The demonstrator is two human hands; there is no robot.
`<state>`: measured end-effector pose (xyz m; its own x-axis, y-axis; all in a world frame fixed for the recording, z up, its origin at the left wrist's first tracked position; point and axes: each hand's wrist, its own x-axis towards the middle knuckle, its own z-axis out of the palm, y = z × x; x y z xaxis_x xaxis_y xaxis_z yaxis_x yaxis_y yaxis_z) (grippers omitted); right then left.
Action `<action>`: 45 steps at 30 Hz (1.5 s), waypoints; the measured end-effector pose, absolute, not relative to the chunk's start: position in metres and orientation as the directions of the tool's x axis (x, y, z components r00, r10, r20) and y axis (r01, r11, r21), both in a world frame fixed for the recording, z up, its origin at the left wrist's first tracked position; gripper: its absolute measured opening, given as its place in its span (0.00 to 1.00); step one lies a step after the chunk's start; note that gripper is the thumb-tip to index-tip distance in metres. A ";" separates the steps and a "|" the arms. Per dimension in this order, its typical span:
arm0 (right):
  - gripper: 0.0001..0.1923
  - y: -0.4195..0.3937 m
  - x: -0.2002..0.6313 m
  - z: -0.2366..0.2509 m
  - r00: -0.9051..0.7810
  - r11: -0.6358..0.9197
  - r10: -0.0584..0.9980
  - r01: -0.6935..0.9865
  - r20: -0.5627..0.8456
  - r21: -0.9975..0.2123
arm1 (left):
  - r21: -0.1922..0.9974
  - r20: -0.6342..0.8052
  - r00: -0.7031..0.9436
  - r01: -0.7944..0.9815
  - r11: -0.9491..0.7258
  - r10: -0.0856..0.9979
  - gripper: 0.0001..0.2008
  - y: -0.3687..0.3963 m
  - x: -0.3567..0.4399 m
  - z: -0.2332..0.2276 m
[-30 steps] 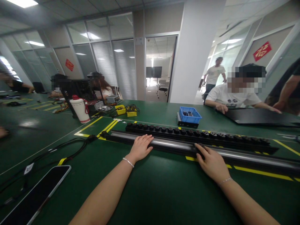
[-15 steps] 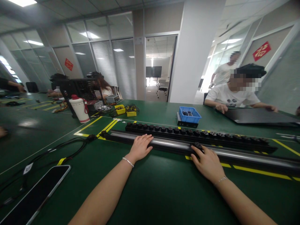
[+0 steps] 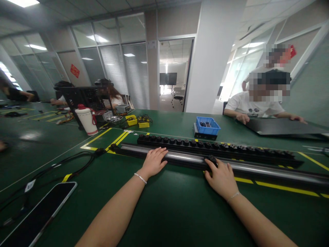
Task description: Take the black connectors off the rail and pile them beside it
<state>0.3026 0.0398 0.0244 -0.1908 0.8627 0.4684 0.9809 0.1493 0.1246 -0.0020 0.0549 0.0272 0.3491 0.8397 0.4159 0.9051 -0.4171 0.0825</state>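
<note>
Metal bar: here it lies (image 3: 185, 157), long and shiny on a black base, across the green surface (image 3: 167, 209), running out of view at the right.
Left hand: palm down (image 3: 153, 163) on the bar, fingers stretched, thumb apart, gripping nothing.
Right hand: up on the bar too (image 3: 221, 180), index finger against a black block (image 3: 212, 158), thumb spread; whether the hidden fingers clamp it, I cannot tell.
Knobbed strip: right behind the bar (image 3: 180, 142), on the side of the surface's far edge.
Blue bin: farther back (image 3: 208, 130), near that far edge, small parts inside.
Phone: on the surface's near left side (image 3: 38, 214), cables (image 3: 77, 155) just beyond.
Co-worker: across at the far edge (image 3: 257, 104), hands on a dark panel (image 3: 285, 127).
</note>
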 end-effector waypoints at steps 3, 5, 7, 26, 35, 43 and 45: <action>0.22 0.041 0.298 0.025 -0.146 0.116 0.869 0.989 0.472 0.091 | 0.082 0.414 0.350 0.905 -0.417 0.840 0.23 0.054 -0.002 0.029; 0.21 0.041 0.293 0.026 -0.106 0.086 0.875 0.994 0.472 0.065 | 0.083 0.411 0.348 0.906 -0.415 0.843 0.23 0.054 -0.002 0.029; 0.21 0.040 0.287 0.027 -0.069 0.053 0.881 0.997 0.469 0.047 | 0.087 0.406 0.345 0.907 -0.412 0.846 0.23 0.055 -0.002 0.029; 0.25 0.037 0.272 0.024 -0.116 0.120 0.871 0.993 0.478 0.022 | 0.103 0.392 0.335 0.910 -0.402 0.857 0.24 0.055 0.000 0.029; 0.24 0.038 0.265 0.029 -0.134 0.134 0.883 0.990 0.449 0.030 | 0.101 0.400 0.341 0.906 -0.411 0.851 0.24 0.055 -0.002 0.029; 0.24 0.036 0.249 0.032 -0.104 0.128 0.887 0.992 0.449 -0.024 | 0.107 0.402 0.340 0.905 -0.412 0.850 0.24 0.055 -0.003 0.028; 0.24 0.037 0.248 0.030 -0.116 0.137 0.886 0.990 0.449 -0.016 | 0.110 0.401 0.338 0.905 -0.412 0.851 0.24 0.055 -0.003 0.028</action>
